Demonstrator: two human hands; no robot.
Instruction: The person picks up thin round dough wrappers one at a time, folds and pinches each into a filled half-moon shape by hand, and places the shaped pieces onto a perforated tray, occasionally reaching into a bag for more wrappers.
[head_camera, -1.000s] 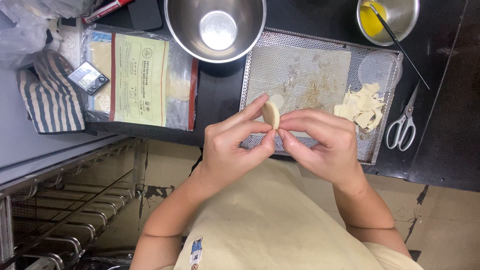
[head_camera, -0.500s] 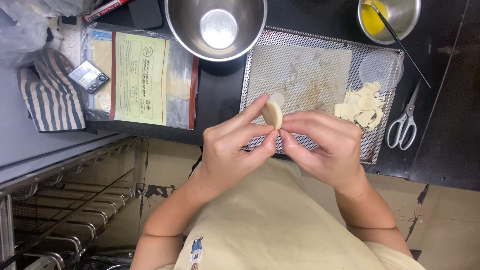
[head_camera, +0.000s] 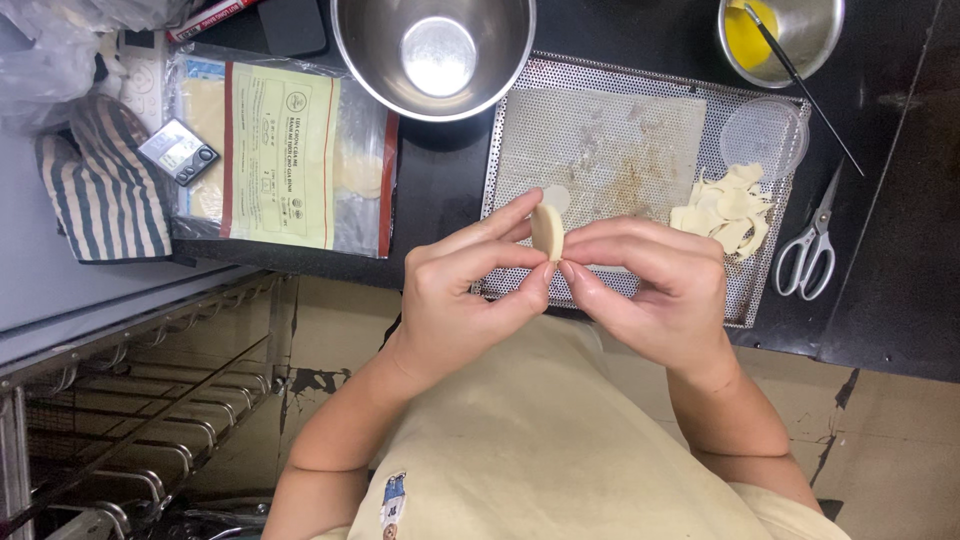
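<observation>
Dough round, small, pale and disc-shaped, pinched upright between both hands above the near edge of the perforated tray. Left hand closed on its left side, thumb and forefinger tips gripping the lower edge. Right hand closed on its right side, fingertips meeting those of the left just beneath the disc. Held over the tray, not touching it.

Lying on the tray: sheet of stained paper, second pale round just behind the held one, heap of cut dough scraps at the right, clear round lid beside the heap. Beyond the tray: empty steel bowl, smaller bowl of yellow liquid with a thin brush resting in it. Scissors right of the tray on the dark counter. Further left: clear packet of wrappers, small digital scale, striped oven mitt.
</observation>
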